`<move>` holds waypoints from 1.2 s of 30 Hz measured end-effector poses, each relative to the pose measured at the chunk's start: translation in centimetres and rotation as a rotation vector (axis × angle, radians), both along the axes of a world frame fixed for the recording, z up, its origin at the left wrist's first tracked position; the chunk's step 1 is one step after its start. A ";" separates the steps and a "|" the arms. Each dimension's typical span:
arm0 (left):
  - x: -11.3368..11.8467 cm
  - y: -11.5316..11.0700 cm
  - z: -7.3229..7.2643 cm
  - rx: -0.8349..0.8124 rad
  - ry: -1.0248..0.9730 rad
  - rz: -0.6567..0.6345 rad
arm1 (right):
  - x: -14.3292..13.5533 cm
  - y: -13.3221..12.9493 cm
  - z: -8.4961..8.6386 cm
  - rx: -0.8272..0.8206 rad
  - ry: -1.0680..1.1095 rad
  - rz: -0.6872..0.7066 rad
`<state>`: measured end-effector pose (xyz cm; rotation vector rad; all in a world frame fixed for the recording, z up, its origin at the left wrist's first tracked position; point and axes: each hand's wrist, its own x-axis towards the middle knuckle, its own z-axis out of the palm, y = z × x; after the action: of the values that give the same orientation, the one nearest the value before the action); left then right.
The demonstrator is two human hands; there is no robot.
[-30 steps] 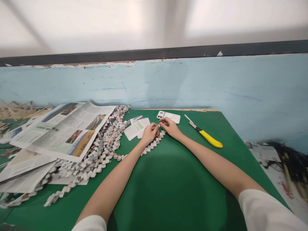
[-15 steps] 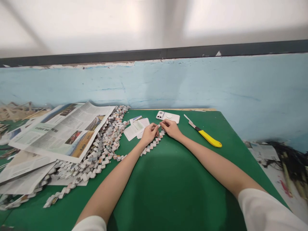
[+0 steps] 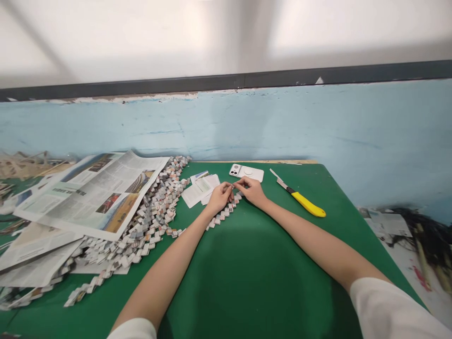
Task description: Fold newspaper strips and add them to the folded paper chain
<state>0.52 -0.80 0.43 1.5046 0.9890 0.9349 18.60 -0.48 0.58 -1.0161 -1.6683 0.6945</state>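
My left hand [image 3: 219,197] and my right hand [image 3: 251,190] meet fingertip to fingertip above the green table [image 3: 254,273]. Both are closed in a pinch on a small whitish piece of paper, mostly hidden by the fingers. A zigzag chain of folded newspaper [image 3: 222,215] runs from beneath the hands down to the left, passing behind my left wrist. Close beyond my left hand lie several loose paper slips [image 3: 197,189]. Just beyond my right hand is a white phone [image 3: 254,173], its camera side up.
Newspaper sheets [image 3: 92,193] cover part of a large heap of folded-paper chain [image 3: 151,221] at the left. A knife with a yellow handle [image 3: 308,204] lies to the right. The blue wall [image 3: 247,122] rises behind the table.
The fingers of my right hand have shifted slightly at the pinch. Everything else looks the same.
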 end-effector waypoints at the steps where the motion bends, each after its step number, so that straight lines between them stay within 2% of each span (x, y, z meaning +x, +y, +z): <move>1: 0.0 0.0 0.0 0.004 0.010 0.009 | 0.0 -0.1 0.1 0.011 -0.003 0.020; 8: -0.1 0.3 -0.2 -0.012 -0.047 0.053 | 0.2 -0.7 1.2 0.085 -0.102 0.159; 14: -0.4 0.8 -0.2 -0.219 -0.267 0.014 | 0.0 -0.5 0.6 0.086 -0.205 0.164; 18: -0.5 0.8 0.1 -0.274 -0.367 0.036 | 0.0 -0.4 0.3 0.096 -0.186 0.168; 22: -0.5 0.8 0.0 -0.255 -0.359 0.033 | 0.0 -0.3 0.3 0.104 -0.171 0.183; 27: -0.6 0.9 -0.5 -0.188 -0.303 -0.040 | -0.1 -0.3 0.4 0.065 -0.169 0.166; 36: -0.4 0.5 -0.1 -0.073 -0.205 -0.036 | 0.1 -0.2 0.2 0.007 -0.158 0.170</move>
<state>0.12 -0.32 0.36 1.3331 0.8366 0.9952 18.74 -0.72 0.77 -0.9525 -1.9093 0.7342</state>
